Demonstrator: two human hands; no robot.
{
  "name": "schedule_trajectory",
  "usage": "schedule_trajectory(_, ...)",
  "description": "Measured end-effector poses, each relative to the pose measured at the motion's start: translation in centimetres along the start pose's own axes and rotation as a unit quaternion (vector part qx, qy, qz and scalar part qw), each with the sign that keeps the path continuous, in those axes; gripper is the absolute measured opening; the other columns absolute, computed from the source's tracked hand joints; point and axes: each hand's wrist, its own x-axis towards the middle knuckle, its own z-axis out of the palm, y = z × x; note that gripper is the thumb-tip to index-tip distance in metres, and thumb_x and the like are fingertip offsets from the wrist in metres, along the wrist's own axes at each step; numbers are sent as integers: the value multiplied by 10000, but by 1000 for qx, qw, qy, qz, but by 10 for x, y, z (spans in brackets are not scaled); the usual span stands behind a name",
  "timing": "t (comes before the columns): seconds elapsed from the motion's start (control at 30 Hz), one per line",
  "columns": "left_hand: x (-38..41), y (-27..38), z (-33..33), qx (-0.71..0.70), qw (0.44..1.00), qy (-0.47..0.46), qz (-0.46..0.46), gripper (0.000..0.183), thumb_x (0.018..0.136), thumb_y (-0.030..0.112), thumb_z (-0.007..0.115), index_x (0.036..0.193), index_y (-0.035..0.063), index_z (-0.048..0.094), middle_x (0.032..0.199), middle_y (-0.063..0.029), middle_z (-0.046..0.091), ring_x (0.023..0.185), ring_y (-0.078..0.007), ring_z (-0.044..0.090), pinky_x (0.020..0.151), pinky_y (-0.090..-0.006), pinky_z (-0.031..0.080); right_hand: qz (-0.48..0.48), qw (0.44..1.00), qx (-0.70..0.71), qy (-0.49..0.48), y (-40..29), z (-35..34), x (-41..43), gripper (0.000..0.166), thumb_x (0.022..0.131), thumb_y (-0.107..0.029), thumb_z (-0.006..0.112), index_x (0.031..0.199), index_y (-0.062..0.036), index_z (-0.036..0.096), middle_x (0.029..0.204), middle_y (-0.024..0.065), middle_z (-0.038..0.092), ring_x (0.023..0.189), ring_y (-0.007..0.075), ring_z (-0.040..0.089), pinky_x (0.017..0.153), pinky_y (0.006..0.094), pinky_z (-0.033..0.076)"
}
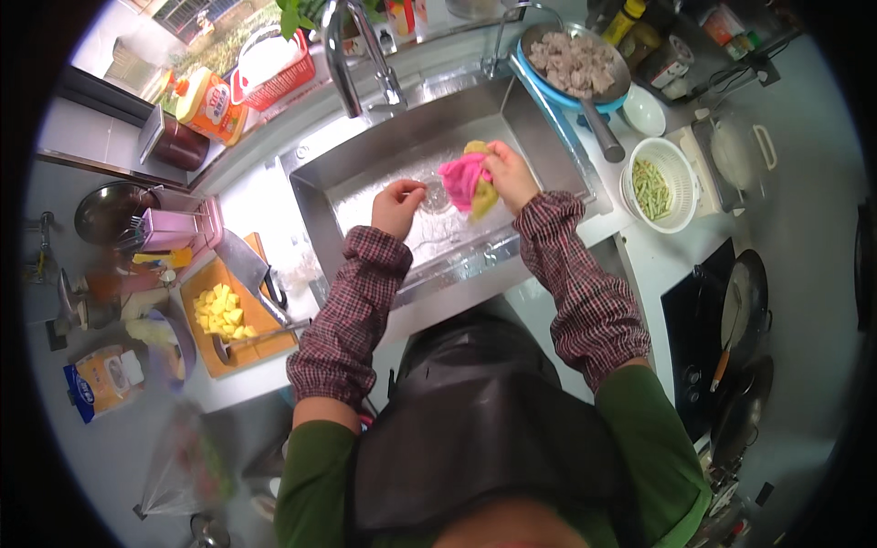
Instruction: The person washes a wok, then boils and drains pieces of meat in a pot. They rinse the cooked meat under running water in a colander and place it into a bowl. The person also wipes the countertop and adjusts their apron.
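My right hand (pixel 509 175) grips a bunched pink and yellow-green cloth (pixel 467 179) over the stainless steel sink (pixel 548 147). To its left, my left hand (pixel 399 207) is above the sink with its fingers curled and the thumb near the fingertips; whether anything small is between them cannot be told. The drain (pixel 436 198) shows between both hands. A chrome faucet (pixel 349 61) stands at the sink's far edge, its spout short of my hands. Checked sleeve covers are on both forearms.
Left of the sink, a wooden cutting board (pixel 264 346) bears yellow chunks (pixel 220 312), a cleaver (pixel 243 264) and a ladle. At right are a pan of meat pieces (pixel 575 61), a white bowl (pixel 644 111), a white colander of cut green vegetables (pixel 685 185) and a black cooktop (pixel 692 329).
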Motion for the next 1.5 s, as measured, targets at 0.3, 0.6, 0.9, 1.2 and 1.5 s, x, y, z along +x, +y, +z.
schedule_trajectory(0.3, -22, -6, -8, -359, 916, -97, -149, 266, 907, 211, 461, 1078, 21, 533, 975, -90, 575, 954, -169, 550, 814, -298, 457, 65, 985, -32, -157, -120, 90, -107, 450, 853, -121, 540, 1284, -59, 426, 892, 42, 610, 749, 65, 556, 652, 224, 483)
schedule_trajectory(0.6, -125, -25, 27, -284, 881, -238, -293, 297, 883, 237, 494, 1087, 24, 529, 984, -96, 581, 956, -194, 552, 814, -313, 456, 199, 908, 319, 185, -32, 87, -207, 354, 883, -362, 479, 852, -37, 614, 684, 86, 601, 569, 210, 599, 461, 332, 461)
schedule_trajectory(0.9, -245, 3, 232, -162, 780, -496, -345, 335, 859, 263, 527, 1096, 28, 525, 993, -101, 588, 959, -219, 554, 814, -329, 454, 64, 837, 273, 471, 22, -36, -385, 348, 898, -318, 403, 931, -27, 591, 798, 122, 632, 716, 236, 605, 628, 377, 462)
schedule_trajectory(1.2, -481, 5, 476, -122, 643, -619, -435, 376, 835, 290, 559, 1105, 31, 520, 1002, -107, 594, 961, -243, 556, 813, -344, 453, 32, 772, -63, 632, 14, -132, -709, 260, 826, -206, 585, 963, 6, 523, 720, 73, 528, 646, 171, 536, 597, 280, 440)
schedule_trajectory(1.5, -614, -31, 612, 12, 514, -823, -242, 356, 879, 280, 502, 1142, 41, 497, 1077, -129, 575, 995, -256, 560, 832, -360, 467, 76, 702, 114, 699, 75, -203, -865, 239, 766, -104, 644, 934, 23, 532, 689, 35, 518, 600, 111, 475, 568, 252, 424)
